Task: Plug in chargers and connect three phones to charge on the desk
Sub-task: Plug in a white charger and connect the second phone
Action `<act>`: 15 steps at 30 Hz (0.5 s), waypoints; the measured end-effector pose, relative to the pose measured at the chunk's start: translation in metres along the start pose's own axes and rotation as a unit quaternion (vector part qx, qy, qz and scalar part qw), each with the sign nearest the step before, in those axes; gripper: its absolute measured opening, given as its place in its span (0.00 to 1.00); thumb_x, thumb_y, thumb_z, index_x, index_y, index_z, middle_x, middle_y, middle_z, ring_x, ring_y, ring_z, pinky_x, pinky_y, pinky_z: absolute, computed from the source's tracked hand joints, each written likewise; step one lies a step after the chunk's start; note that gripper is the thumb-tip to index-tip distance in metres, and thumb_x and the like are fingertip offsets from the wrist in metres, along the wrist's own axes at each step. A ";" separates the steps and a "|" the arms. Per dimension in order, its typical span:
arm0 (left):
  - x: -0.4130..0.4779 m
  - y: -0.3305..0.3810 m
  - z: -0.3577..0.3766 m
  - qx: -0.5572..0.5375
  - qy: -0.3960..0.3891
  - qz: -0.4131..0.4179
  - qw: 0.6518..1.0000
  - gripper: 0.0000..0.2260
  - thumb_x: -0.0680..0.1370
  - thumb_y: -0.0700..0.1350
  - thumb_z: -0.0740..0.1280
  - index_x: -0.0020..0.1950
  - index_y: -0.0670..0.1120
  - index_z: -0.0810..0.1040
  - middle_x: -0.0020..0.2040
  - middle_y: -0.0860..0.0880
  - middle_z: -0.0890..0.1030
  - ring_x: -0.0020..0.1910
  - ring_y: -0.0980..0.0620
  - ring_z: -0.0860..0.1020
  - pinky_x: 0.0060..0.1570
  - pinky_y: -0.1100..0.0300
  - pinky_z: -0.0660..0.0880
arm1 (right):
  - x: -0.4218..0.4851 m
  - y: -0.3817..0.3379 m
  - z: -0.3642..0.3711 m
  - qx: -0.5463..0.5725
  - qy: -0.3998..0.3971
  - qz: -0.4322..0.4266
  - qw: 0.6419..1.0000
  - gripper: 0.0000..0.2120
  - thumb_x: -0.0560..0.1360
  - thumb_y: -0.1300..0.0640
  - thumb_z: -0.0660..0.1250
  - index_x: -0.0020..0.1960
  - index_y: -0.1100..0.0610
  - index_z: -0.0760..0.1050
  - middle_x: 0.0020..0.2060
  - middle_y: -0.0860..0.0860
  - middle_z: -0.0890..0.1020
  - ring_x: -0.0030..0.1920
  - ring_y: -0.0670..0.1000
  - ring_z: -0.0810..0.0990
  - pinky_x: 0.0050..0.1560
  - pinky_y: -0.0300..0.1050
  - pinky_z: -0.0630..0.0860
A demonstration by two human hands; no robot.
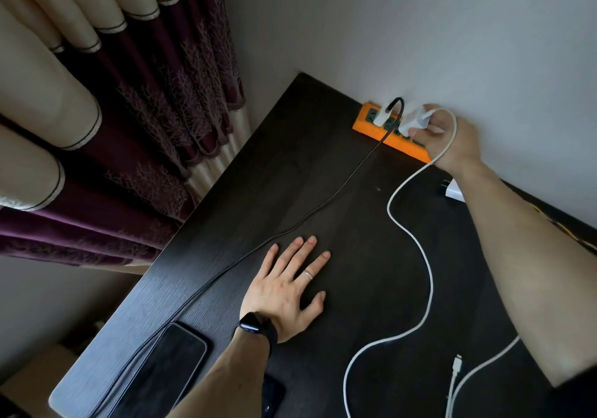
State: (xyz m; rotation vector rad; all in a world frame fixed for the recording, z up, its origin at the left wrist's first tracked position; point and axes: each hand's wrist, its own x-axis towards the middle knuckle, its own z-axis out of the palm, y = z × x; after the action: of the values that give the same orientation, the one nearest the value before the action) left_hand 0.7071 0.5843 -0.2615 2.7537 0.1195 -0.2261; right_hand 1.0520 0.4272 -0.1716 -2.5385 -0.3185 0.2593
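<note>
An orange power strip [365, 126] lies against the wall at the back of the dark desk [323, 198]. One white charger [382, 114] with a black braided cable [290, 228] sits plugged in it. My right hand [452, 139] grips a second white charger [416, 119] at the strip, its white cable [426, 265] snaking toward me. My left hand [287, 288] rests flat on the desk, fingers spread. A dark phone [168, 366] lies at the near left beside the black cable. Another phone [271, 395] is partly hidden under my left forearm.
A third white charger [454, 191] lies loose on the desk under my right forearm. A white cable end with its connector [457, 364] lies at the near right. Purple and cream curtains [113, 94] hang left of the desk.
</note>
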 end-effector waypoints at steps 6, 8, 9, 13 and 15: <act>0.000 -0.001 0.000 0.005 0.000 -0.004 1.000 0.31 0.79 0.64 0.53 0.80 0.62 0.48 0.82 0.56 0.46 0.80 0.55 0.44 0.77 0.47 0.42 | 0.005 -0.006 0.003 -0.025 -0.013 -0.024 0.999 0.22 0.75 0.52 0.72 0.67 0.57 0.76 0.61 0.57 0.82 0.63 0.57 0.80 0.68 0.55 0.72; 0.000 0.000 0.000 0.005 -0.001 -0.003 1.000 0.31 0.79 0.64 0.53 0.80 0.62 0.47 0.82 0.56 0.46 0.80 0.55 0.43 0.77 0.47 0.42 | 0.005 -0.006 0.005 -0.014 -0.004 -0.029 0.999 0.22 0.75 0.53 0.72 0.67 0.58 0.75 0.62 0.57 0.82 0.64 0.58 0.79 0.68 0.56 0.73; 0.000 0.000 0.000 0.004 -0.001 -0.002 1.000 0.31 0.79 0.65 0.53 0.80 0.62 0.47 0.82 0.56 0.45 0.80 0.56 0.42 0.77 0.47 0.41 | 0.005 -0.004 0.005 -0.003 -0.002 -0.027 1.000 0.22 0.75 0.54 0.72 0.68 0.58 0.74 0.63 0.58 0.81 0.64 0.58 0.79 0.68 0.57 0.72; 0.000 0.000 -0.001 0.006 0.003 -0.002 1.000 0.31 0.79 0.65 0.52 0.80 0.62 0.47 0.82 0.56 0.44 0.80 0.56 0.41 0.77 0.48 0.40 | 0.006 0.000 0.002 0.035 -0.011 -0.001 0.999 0.22 0.76 0.57 0.72 0.68 0.60 0.73 0.64 0.57 0.80 0.65 0.55 0.79 0.70 0.52 0.72; 0.000 0.000 -0.001 0.004 0.002 -0.002 1.000 0.31 0.79 0.65 0.52 0.80 0.62 0.47 0.82 0.56 0.44 0.80 0.56 0.41 0.77 0.48 0.40 | 0.004 0.003 0.000 0.041 -0.016 0.009 0.999 0.20 0.76 0.59 0.71 0.67 0.62 0.75 0.63 0.57 0.81 0.64 0.55 0.79 0.66 0.43 0.72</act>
State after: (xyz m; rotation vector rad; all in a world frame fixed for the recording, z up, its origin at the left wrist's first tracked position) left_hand 0.7071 0.5848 -0.2612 2.7624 0.1241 -0.2223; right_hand 1.0566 0.4263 -0.1736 -2.4585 -0.2917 0.3149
